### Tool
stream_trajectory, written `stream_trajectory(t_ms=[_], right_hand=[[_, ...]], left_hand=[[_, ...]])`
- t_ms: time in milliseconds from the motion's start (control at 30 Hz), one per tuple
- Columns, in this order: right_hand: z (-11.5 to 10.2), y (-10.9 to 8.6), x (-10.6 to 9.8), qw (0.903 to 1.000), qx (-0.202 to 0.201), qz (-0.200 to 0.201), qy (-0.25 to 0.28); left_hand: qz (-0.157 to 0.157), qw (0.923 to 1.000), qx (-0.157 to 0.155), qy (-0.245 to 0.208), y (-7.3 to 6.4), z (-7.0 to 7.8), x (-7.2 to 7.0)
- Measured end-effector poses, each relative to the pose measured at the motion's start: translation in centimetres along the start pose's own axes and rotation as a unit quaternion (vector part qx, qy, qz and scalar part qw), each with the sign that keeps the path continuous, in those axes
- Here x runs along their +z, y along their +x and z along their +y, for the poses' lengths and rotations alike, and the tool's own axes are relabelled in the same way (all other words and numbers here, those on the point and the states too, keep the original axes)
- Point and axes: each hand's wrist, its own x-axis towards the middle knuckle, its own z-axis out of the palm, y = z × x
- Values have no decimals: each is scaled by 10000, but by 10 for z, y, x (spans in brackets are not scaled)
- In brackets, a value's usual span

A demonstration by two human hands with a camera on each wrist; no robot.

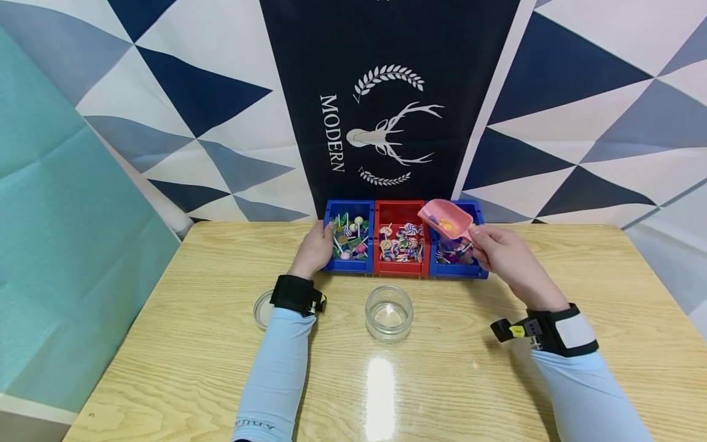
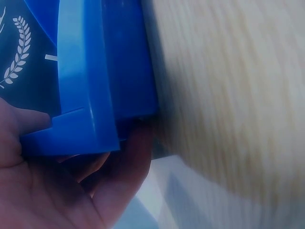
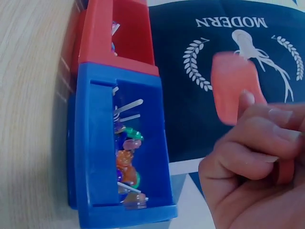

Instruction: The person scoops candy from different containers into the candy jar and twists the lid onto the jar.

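Note:
My right hand (image 1: 499, 253) grips a pink scoop (image 1: 446, 219) by its handle, over the right blue bin (image 1: 461, 271). A few yellow and purple pieces lie in the scoop. In the right wrist view, that bin holds wrapped candies (image 3: 126, 160) and white sticks. My left hand (image 1: 312, 250) holds the outer side of the left blue bin (image 1: 347, 266); in the left wrist view, its thumb rests on the bin's wall (image 2: 90, 129) and its fingers curl underneath. Lollipops and candies (image 1: 350, 236) fill that bin. Between the two stands a red bin (image 1: 400, 268) of swirled lollipops (image 1: 403, 245).
A round glass jar (image 1: 389, 314) stands on the wooden table (image 1: 442, 380) in front of the bins. A round lid (image 1: 263, 310) lies partly hidden by my left wrist. Behind the bins rises a patterned cloth backdrop (image 1: 386, 37) with a deer head.

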Motion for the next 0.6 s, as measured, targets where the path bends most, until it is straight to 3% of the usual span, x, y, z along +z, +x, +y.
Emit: stream_trajectory(t_ms=[267,600], right_hand=[[-11,-7,1,9952,-202,-674,-681],[-20,-18,12,9693,-819,-1903,-1325]], left_hand=[[-6,10000,-5,30,0,0,0],[-12,10000,-6,63,0,0,0]])
